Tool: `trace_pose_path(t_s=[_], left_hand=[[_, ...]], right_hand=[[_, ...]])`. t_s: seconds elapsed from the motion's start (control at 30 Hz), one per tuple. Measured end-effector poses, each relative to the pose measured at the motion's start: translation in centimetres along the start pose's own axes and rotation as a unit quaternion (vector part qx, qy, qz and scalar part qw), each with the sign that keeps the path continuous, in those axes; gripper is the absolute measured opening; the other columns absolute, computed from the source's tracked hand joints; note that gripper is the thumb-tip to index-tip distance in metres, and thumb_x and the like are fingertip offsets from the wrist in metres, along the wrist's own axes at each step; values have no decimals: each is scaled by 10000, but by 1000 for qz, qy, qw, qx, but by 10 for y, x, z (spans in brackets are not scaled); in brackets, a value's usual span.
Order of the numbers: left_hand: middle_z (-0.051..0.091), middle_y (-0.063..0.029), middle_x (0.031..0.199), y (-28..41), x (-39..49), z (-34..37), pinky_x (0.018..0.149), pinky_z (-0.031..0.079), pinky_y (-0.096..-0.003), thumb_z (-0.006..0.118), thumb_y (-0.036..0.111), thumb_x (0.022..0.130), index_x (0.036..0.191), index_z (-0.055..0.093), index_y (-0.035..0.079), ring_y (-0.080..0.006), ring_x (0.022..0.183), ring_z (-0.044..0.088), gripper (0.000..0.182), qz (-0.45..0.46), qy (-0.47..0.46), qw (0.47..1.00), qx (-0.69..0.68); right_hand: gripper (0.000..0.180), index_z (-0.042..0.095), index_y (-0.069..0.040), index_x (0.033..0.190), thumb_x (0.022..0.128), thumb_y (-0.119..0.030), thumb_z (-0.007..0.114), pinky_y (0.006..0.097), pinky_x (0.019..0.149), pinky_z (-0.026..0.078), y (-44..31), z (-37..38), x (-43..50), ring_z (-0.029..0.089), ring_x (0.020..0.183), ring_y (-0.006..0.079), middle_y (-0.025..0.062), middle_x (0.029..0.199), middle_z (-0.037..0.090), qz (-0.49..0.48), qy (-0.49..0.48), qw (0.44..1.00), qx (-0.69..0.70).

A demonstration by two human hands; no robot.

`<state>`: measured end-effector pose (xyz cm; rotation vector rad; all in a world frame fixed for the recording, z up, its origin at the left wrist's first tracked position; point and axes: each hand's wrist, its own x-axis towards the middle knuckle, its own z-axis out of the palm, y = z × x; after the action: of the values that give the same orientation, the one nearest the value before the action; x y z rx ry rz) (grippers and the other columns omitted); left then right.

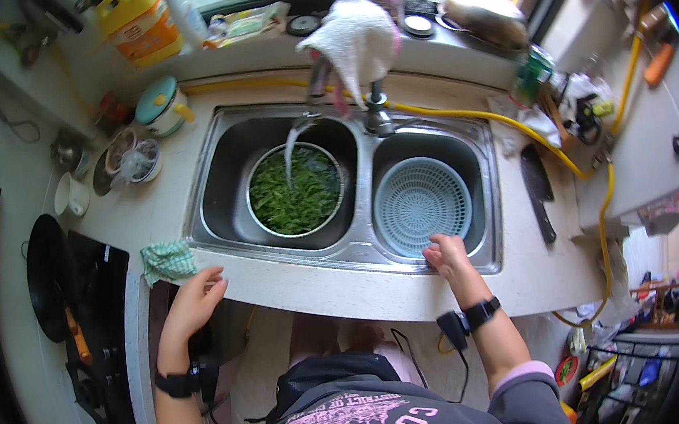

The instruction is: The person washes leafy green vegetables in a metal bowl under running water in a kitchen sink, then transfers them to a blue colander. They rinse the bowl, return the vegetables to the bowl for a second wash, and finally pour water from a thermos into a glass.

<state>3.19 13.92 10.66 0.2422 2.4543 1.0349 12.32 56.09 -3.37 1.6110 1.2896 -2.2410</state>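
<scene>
In the left basin of the steel double sink (369,208), a round metal pot (252,213) holds chopped green leafy vegetables (294,202) in water. A stream of water (290,154) falls onto them from the faucet (316,84). The right basin contains a light blue plastic colander (421,202) with nothing in it. My right hand (448,254) is over that basin's front edge, beside the colander's near rim, and has no object in it. Above the counter's front edge is my left hand (201,299), fingers loosely bent and holding nothing, close to a green checked cloth (168,262).
A cleaver (539,194) lies right of the sink, beneath a yellow hose (487,116). On the left are a black wok (50,279) and a gas stove (101,343). A lidded teal pot (160,107) stands behind bowls. A white towel (356,38) drapes over the faucet.
</scene>
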Motion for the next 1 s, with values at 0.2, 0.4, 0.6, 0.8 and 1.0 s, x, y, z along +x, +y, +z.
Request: trace_pose_path(t_s=[0.2,0.4,0.6,0.8,1.0], left_hand=[[578,-165,990,-21,134,-12,711,466,-310,641,326,742,1177,428,-41,-226,869,573,608,-99,-168,980,44],[564,-232,1021,-25,236,3,717,477,-351,699,381,631,1124,485,-50,-294,894,578,688,-76,-260,955,123],[577,-186,1001,-55,291,7,578,488,-351,683,422,645,1164,462,-39,-267,808,587,729,-107,-312,938,104],[588,-200,964,-70,305,24,605,483,-347,679,411,651,1164,468,-29,-266,773,598,707,-100,-324,936,95],[448,-246,1191,-77,310,51,876,413,-385,725,352,601,1282,320,35,-336,1063,489,853,-14,-219,961,166]], right_hand=[[445,388,-11,1183,776,-80,553,350,735,495,-21,132,-81,485,955,220,122,1097,424,-60,-223,971,-68],[467,340,-23,1193,773,-49,542,391,700,522,-32,245,-34,515,894,278,142,1072,419,27,-170,984,35],[186,528,-68,749,787,-243,579,252,510,381,-81,151,56,453,568,101,-6,613,473,-329,291,859,-263],[191,559,-10,755,785,-198,573,279,557,406,-117,79,111,495,601,137,31,641,512,-391,355,690,-496],[156,573,8,739,790,-139,559,272,571,429,-88,141,88,529,619,143,64,653,542,-533,82,669,-512]])
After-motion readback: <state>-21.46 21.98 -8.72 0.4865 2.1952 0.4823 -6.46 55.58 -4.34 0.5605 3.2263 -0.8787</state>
